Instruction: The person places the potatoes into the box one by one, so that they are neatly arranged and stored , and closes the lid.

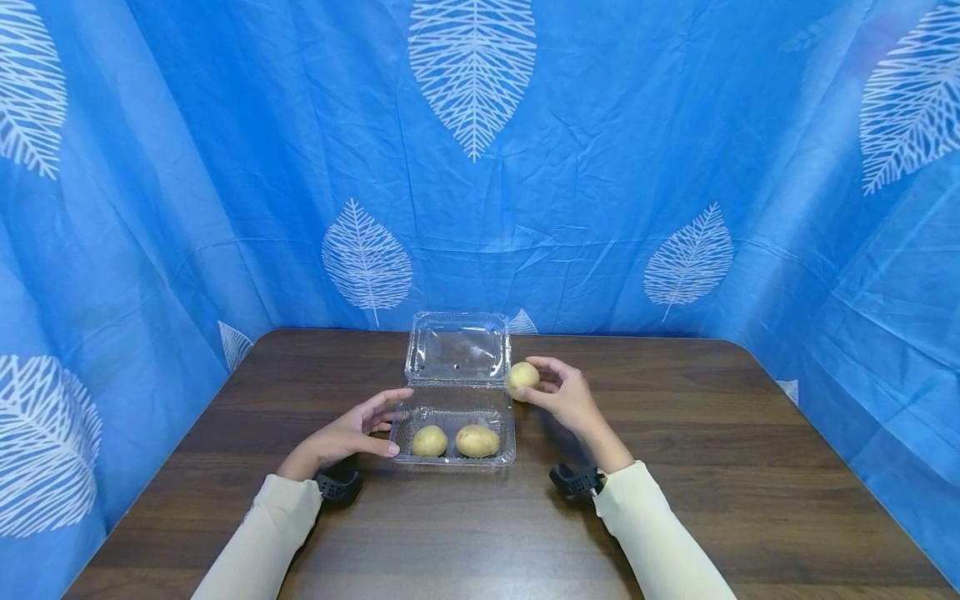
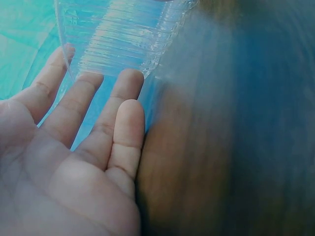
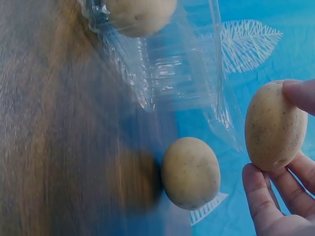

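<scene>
Looked to me like you were roughly halfway along. The clear plastic box (image 1: 457,414) sat lower middle of the frame on the dark table (image 1: 450,542), lid (image 1: 459,347) flipped back behind it, and two potatoes were already in: a rounder potato (image 1: 430,441) on the left and a longer potato (image 1: 477,441) on the right, both toward the near edge.

Your right hand (image 1: 564,402), right of centre, had a third potato (image 1: 522,381) pinched between thumb and fingers just past the box's right side, so that one wasn't in yet. The right wrist view also caught a fourth potato (image 3: 191,173), lower middle of that frame, sitting outside the box. So yeah, I'd call it two in, two out, and the lid not down yet.

Your left hand (image 1: 347,435), left of centre, was spread, thumb by the box's near left corner and fingers along that side. Fingertips seemed to touch the plastic, but I couldn't tell how hard you pressed, if at all.
</scene>
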Demonstrator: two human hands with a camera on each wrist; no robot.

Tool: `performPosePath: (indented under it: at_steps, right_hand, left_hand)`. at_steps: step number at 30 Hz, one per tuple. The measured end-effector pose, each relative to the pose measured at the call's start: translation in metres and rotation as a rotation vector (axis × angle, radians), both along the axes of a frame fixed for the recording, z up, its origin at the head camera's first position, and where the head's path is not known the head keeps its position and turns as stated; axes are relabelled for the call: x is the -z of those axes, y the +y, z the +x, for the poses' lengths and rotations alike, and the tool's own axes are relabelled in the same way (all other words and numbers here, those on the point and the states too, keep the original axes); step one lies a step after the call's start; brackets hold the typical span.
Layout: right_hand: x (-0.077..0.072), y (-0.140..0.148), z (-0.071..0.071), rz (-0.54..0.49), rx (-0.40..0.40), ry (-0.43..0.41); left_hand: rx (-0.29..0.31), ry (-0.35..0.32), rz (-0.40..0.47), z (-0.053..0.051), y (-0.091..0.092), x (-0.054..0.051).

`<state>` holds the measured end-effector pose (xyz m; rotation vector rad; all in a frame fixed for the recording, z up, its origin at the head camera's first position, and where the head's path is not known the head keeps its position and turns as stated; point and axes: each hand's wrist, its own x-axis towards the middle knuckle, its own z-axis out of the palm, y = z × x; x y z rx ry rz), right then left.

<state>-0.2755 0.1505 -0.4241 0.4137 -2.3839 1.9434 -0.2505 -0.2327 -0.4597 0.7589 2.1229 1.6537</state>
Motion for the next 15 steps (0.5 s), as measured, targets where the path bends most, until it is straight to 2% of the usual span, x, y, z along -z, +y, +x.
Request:
performPosePath:
  at_steps: [15]
  right_hand:
    - [-0.0019, -0.0104, 0.0045, 0.015, -0.033, 0.026]
  left_hand:
    - [-0.003, 0.0, -0.004, 0.0001, 0.0002, 0.0003]
